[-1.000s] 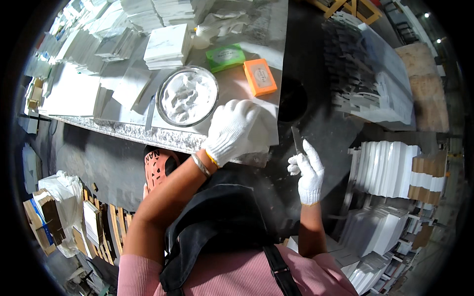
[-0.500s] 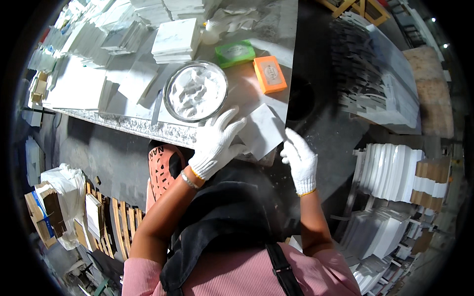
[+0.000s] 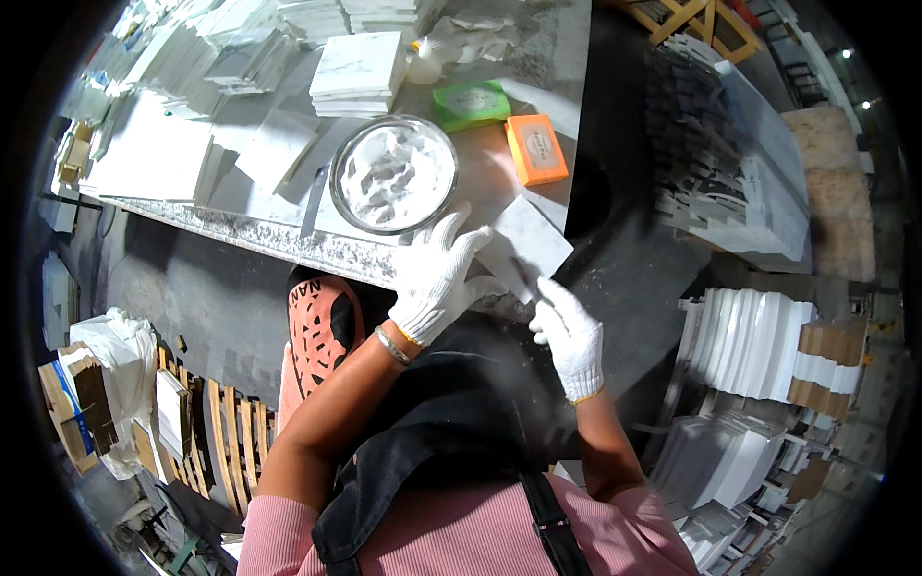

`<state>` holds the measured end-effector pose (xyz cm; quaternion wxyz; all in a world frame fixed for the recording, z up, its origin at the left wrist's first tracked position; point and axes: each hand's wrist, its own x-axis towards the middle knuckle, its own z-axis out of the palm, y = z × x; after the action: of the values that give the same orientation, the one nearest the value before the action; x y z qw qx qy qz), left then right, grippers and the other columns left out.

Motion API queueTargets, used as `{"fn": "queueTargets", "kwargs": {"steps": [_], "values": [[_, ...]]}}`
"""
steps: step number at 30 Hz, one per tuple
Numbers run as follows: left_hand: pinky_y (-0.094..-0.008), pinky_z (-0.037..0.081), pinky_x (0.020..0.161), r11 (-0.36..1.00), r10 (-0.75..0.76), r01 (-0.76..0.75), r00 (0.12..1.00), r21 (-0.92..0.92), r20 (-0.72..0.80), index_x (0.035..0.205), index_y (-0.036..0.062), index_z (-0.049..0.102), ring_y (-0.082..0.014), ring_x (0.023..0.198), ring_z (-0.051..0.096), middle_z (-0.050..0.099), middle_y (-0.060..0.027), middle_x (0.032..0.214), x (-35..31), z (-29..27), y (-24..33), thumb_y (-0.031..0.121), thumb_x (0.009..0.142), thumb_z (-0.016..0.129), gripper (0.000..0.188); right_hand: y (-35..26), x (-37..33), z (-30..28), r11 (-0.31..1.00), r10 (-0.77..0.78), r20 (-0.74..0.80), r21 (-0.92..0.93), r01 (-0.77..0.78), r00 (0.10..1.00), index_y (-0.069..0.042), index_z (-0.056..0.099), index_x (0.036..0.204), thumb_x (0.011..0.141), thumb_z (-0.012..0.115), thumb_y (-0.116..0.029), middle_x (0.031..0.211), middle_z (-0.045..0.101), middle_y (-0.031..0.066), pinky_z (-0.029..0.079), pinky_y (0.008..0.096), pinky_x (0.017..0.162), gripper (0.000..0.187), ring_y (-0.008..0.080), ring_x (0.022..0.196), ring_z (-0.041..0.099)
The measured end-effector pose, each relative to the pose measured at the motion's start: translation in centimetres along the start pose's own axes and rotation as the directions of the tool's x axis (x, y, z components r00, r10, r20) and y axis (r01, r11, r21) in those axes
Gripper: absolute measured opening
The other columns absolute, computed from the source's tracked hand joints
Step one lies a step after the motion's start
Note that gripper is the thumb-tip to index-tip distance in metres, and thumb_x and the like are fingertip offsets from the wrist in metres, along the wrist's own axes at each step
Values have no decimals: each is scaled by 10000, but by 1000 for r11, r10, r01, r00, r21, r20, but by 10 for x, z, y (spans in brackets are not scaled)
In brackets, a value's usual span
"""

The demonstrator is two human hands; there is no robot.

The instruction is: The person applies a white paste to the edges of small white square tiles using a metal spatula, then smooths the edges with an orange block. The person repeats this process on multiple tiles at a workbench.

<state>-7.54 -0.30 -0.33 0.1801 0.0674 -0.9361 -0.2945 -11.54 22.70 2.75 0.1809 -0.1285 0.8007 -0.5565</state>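
A white marble-look tile lies tilted at the near right corner of the work table, partly over its edge. My left hand, in a white knit glove, grips the tile's left side between fingers and thumb. My gloved right hand is at the tile's lower corner, fingers bent together against its near edge. A small dark patch shows by those fingertips; whether it is a held thing or shadow is unclear. Just beyond my left fingers stands a round glass bowl with lumpy white material.
An orange block and a green block lie beyond the tile. Stacked tiles and a flat dark strip are on the table. Piled slabs stand at right, wooden pallets at lower left.
My right hand has moved slightly left and down along the tile's near edge. The tile has turned a little in my left hand. The whole view has shifted slightly.
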Motion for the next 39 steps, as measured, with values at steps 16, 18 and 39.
{"fn": "queueTargets", "kwargs": {"steps": [16, 18, 39], "values": [[-517, 442, 987, 994, 91, -84, 990, 65, -109, 1211, 140, 663, -348, 1204, 586, 604, -122, 1344, 2, -1, 3, 409, 661, 881, 650, -5, -1, 11, 1000, -9, -116, -17, 7, 993, -34, 651, 1374, 1002, 610, -54, 838, 690, 51, 517, 232, 621, 375, 69, 657, 589], [-498, 457, 952, 993, 102, -96, 989, 65, -107, 1180, 134, 667, -337, 1168, 598, 625, -98, 1296, 3, -2, 4, 404, 655, 884, 629, -2, -2, 9, 999, 13, -130, -43, -19, 991, -20, 642, 1381, 997, 609, -45, 937, 720, 69, 522, 239, 605, 386, 73, 655, 589], [-441, 481, 786, 992, 124, -125, 988, -2, -87, 900, 134, 700, -297, 940, 617, 650, -54, 959, 6, -3, 12, 371, 648, 873, 387, 13, 6, 27, 875, -340, -131, -406, 263, 931, -45, 614, 1418, 994, 589, -14, 1088, 758, 104, 540, 262, 584, 426, 81, 705, 652]]}}
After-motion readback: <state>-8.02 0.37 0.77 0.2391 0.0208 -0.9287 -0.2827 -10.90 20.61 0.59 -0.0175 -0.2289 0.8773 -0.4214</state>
